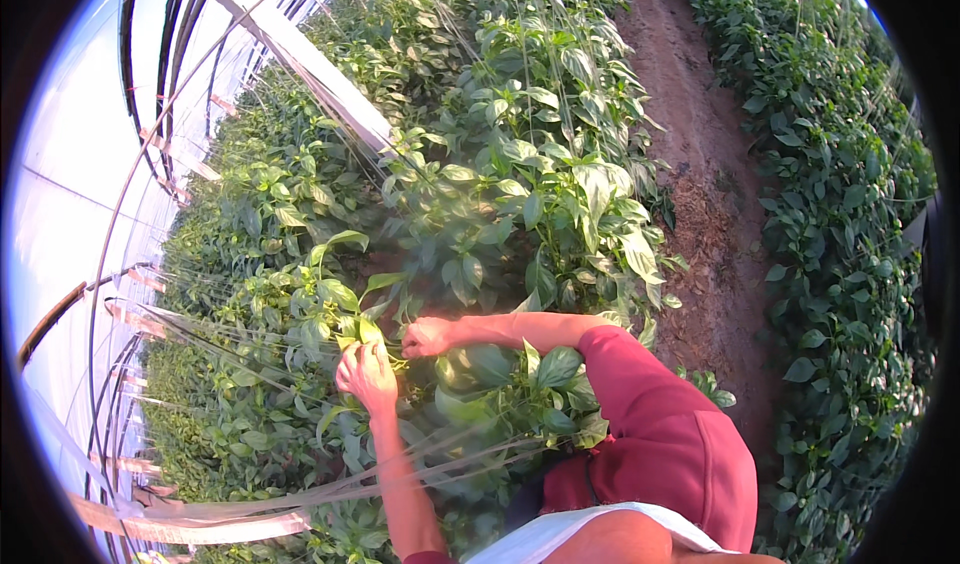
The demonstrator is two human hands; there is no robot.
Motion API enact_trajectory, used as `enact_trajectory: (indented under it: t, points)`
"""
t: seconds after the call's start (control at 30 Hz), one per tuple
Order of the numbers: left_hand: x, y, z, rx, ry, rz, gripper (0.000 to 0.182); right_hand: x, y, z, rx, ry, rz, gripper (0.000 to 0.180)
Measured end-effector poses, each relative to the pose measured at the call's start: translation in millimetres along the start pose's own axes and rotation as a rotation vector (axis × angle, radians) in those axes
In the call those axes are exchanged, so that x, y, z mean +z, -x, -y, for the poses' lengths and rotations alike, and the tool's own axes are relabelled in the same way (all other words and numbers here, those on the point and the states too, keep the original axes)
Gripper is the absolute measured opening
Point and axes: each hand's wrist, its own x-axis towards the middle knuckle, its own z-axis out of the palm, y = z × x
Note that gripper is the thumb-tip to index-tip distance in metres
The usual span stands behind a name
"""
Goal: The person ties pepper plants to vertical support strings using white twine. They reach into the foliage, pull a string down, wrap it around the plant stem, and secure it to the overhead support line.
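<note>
Amid a row of leafy pepper plants, my left hand reaches up from below, its thumb and fingertips pinched at a pale yellow-green shoot. My right hand comes in from the right, a short gap from the left one, with its fingers curled in. Whatever may be inside those fingers is hidden, and bright glare washes over the spot. A thin green stem shows between the two hands. Broad pepper leaves hang just under my right forearm.
Clear plastic strings cross over my left forearm; more hang among the plants. A pale post slants into the row. On the left stands the greenhouse's plastic film wall with bent poles. A dirt path separates this row from another pepper row.
</note>
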Motion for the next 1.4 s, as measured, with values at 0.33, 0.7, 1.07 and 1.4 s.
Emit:
enact_trajectory:
  t: [0.33, 0.7, 1.07, 1.4]
  points:
    - [-33.6, -16.3, 16.5, -0.297, 0.468, 0.532, 0.031, -4.7, 32.0, -6.0, -0.166, -0.057, -0.035, 0.034]
    - [11.6, -19.0, 13.1, -0.565, 1.407, 0.643, 0.032, 4.0, 36.5, -25.6, -0.422, -0.020, 0.032, 0.027]
    - [19.6, -2.1, 3.9, -0.358, 1.114, 0.493, 0.022, 14.0, -3.2, -55.0, -0.138, -0.353, -0.330, 0.024]
    - [6.4, -6.1, 18.2, -1.175, 1.491, 0.616, 0.026, 18.5, 13.9, -23.9, -0.201, -0.803, -0.032, 0.040]
